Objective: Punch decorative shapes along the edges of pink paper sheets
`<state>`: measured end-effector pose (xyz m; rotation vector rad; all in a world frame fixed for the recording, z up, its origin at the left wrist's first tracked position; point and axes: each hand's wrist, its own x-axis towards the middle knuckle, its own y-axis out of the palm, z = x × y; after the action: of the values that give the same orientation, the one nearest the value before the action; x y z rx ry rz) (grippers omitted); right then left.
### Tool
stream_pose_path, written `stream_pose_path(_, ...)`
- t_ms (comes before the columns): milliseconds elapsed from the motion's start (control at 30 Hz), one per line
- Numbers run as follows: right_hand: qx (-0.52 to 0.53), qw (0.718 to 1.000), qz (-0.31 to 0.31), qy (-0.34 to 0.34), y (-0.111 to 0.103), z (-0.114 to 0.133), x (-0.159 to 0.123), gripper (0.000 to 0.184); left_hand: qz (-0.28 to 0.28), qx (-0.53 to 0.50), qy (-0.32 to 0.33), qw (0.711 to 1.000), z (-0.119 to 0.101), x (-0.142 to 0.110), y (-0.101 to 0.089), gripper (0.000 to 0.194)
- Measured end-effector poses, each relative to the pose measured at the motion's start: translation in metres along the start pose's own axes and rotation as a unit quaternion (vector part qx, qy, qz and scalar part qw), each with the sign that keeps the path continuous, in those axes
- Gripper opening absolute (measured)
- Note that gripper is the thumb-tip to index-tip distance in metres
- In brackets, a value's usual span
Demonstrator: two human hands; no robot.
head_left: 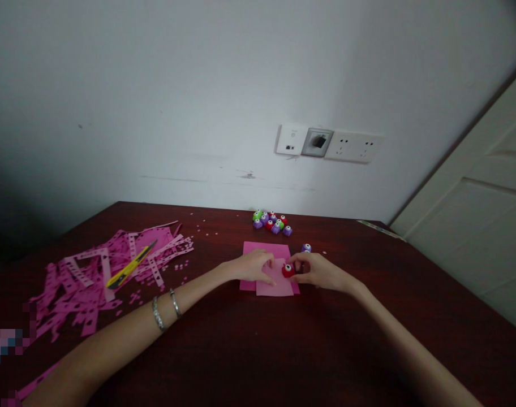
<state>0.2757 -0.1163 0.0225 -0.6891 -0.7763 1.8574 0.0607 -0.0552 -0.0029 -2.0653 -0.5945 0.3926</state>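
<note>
A light pink sheet of paper (270, 287) lies on top of a darker pink sheet (248, 249) at the middle of the table. My left hand (254, 267) rests on the sheets with thumb and index finger spread apart. Between the thumb and fingers of my right hand (321, 272) is a small red craft punch (288, 271), at the right edge of the light sheet. Just beyond that hand stands a purple craft punch (306, 248), partly covered by the fingers.
Several red, green and purple punches (275, 228) cluster near the wall. Pink punched strips and scraps (80, 277) cover the left side, with a yellow utility knife (130, 265) on them. Wall sockets (353, 146) sit above the dark table (258, 356); a white door (487, 198) is at right.
</note>
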Motion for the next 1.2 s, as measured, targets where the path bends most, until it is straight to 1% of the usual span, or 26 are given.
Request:
stream_pose_path(100, -0.028, 0.999, -0.015, -0.038, 0.0039, -0.0009, 0.0024, 0.025, -0.001, -0.004, 0.006, 1.0, 0.0039, 0.0001, 0.0014, 0.045)
stream_pose_path(200, -0.029, 0.998, -0.025, -0.05, 0.005, -0.003, 0.0042, 0.022, 0.006, -0.009, 0.006, 1.0, 0.0053, -0.0004, 0.0014, 0.045)
stream_pose_path(400, -0.025, 0.999, -0.018, -0.037, 0.0043, -0.0054, 0.0055, 0.021, 0.011, -0.028, 0.002, 1.0, 0.0043, -0.0017, -0.0006, 0.043)
stream_pose_path(600, -0.024, 0.999, -0.019, -0.041, 0.0023, -0.0033, 0.0041, 0.02, 0.002, -0.039, 0.009, 0.999, 0.0066, -0.0013, 0.001, 0.043)
stream_pose_path(933, -0.021, 1.0, -0.006, -0.012, -0.0014, 0.0005, 0.0015, 0.022, -0.004, -0.05, 0.021, 0.999, 0.0092, -0.0008, 0.0024, 0.044)
stream_pose_path(1200, -0.012, 0.999, -0.014, -0.031, 0.0003, -0.0045, 0.0028, 0.021, -0.009, -0.048, 0.026, 0.998, 0.0113, 0.0006, 0.0044, 0.043)
